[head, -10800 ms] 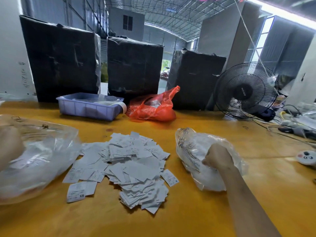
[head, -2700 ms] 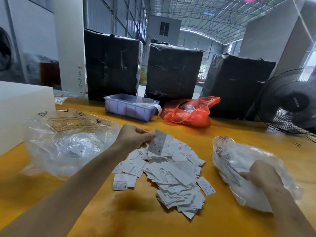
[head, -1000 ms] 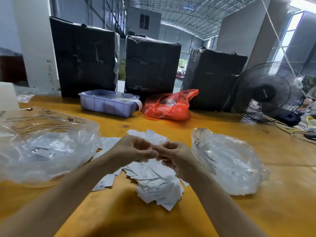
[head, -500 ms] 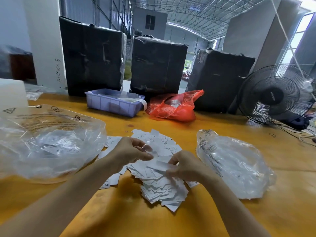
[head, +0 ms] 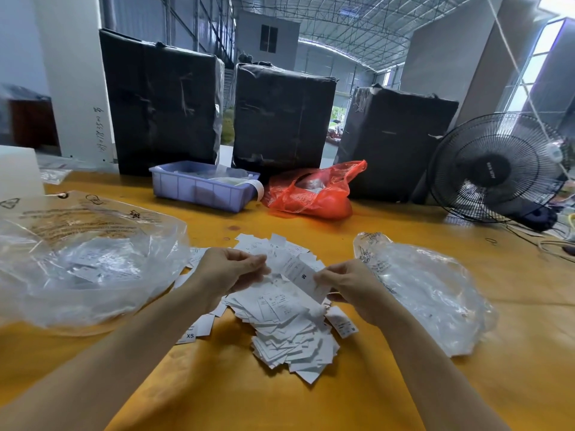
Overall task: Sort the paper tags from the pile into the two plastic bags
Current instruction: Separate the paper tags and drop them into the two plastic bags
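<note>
At far left a clear bag [head: 90, 262] lies on the yellow table [head: 513, 353], tags inside, with recycling symbols and faint unreadable print on its upper side. Near its right edge a loose tag [head: 190, 335] reads "XS". The left hand [head: 230, 272] pinches the far-left end of a long white tag [head: 298, 273] marked "M"; the right hand [head: 348, 287] pinches its near-right end, so its long axis runs diagonally from far left to near right, held just above the pile [head: 286, 321]. Another tag [head: 343, 325] at the pile's right edge also reads "M". Right of it lies a second bag [head: 435, 293] with dark, illegible printing. Far back stand a blue bin [head: 202, 189], a red bag [head: 311, 194] and a fan [head: 494, 169].
</note>
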A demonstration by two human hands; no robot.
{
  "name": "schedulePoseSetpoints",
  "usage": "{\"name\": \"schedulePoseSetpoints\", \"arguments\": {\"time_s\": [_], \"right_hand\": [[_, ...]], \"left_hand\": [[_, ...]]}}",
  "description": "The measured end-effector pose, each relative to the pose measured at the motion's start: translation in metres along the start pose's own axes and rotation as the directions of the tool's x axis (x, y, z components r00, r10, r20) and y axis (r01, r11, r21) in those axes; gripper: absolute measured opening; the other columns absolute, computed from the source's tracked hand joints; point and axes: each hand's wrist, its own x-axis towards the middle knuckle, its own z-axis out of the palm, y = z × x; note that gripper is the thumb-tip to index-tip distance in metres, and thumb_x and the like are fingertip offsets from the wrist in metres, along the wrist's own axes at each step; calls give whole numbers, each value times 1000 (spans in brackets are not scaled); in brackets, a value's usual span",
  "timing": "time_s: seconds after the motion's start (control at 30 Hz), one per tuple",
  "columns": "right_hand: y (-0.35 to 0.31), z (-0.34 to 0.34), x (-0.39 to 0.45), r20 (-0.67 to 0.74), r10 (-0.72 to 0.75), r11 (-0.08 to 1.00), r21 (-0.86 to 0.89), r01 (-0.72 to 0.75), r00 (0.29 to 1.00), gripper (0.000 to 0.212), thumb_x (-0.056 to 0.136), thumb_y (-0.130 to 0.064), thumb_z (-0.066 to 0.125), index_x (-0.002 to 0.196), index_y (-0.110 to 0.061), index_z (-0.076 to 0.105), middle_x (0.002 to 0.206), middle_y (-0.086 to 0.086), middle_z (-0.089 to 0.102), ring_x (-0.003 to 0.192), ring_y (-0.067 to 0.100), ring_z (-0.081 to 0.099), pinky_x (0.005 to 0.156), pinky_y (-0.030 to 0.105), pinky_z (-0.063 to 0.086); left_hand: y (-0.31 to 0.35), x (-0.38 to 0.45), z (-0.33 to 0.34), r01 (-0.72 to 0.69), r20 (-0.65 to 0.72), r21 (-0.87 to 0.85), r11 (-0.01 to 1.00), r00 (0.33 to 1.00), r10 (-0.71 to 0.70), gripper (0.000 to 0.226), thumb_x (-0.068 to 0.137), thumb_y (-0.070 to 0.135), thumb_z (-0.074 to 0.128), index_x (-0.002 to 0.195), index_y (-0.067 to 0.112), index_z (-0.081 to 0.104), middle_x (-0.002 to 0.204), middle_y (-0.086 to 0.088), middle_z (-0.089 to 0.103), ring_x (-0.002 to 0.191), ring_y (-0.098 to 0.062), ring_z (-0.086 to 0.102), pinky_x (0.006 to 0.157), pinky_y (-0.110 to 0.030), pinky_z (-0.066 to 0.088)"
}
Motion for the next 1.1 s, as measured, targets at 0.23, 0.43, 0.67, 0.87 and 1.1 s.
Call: {"name": "schedulePoseSetpoints", "arguments": {"time_s": [0.23, 0.43, 0.67, 0.87, 1.1], "right_hand": [[0, 4, 1, 14, 6, 990, 142, -8, 1000, 10, 84, -10, 69, 80, -1, 70, 73, 6, 70, 61, 12, 61, 57, 20, 50], [-4, 14, -5, -11, -18, 962, 271, 20, 1000, 24, 82, 14, 57, 94, -6, 64, 75, 14, 54, 69, 22, 57, 59, 26, 57], [-12, 17, -3, -129, -28, 854, 512, 91, 991, 30, 80, 3, 67, 103, -15, 60, 84, 9, 66, 75, 19, 60, 64, 25, 48], [-20, 27, -6, -53, -23, 773, 632, 51, 998, 15, 80, 9, 63, 87, -4, 60, 79, 10, 67, 66, 16, 67, 55, 20, 53], [-13, 22, -9, 282, -49, 927, 370, -62, 958, 20, 66, -27, 75, 82, -15, 70, 86, 5, 72, 84, 18, 65, 73, 30, 48]], "left_hand": [[3, -4, 2, 12, 10, -32, 999, 1000, -12, 12, 82, 10, 66, 87, -1, 68, 75, -11, 74, 58, -14, 70, 44, -18, 50], [1, -5, 5, 11, 80, -50, 999, 997, -7, 12, 81, 3, 67, 93, 0, 65, 79, -14, 74, 63, -17, 71, 55, -19, 55], [1, -6, 7, -7, 92, -106, 994, 996, 17, 16, 78, 0, 68, 93, -3, 62, 78, -20, 72, 64, -22, 71, 55, -21, 55], [-3, -4, 10, -1, 78, -102, 995, 997, 9, 23, 78, -4, 69, 100, -3, 61, 84, -26, 70, 61, -21, 70, 58, -24, 58], [0, -4, 6, -117, 168, 323, 939, 984, 65, 33, 75, 13, 77, 102, 12, 57, 54, -3, 66, 52, -11, 61, 49, -21, 45]]}}
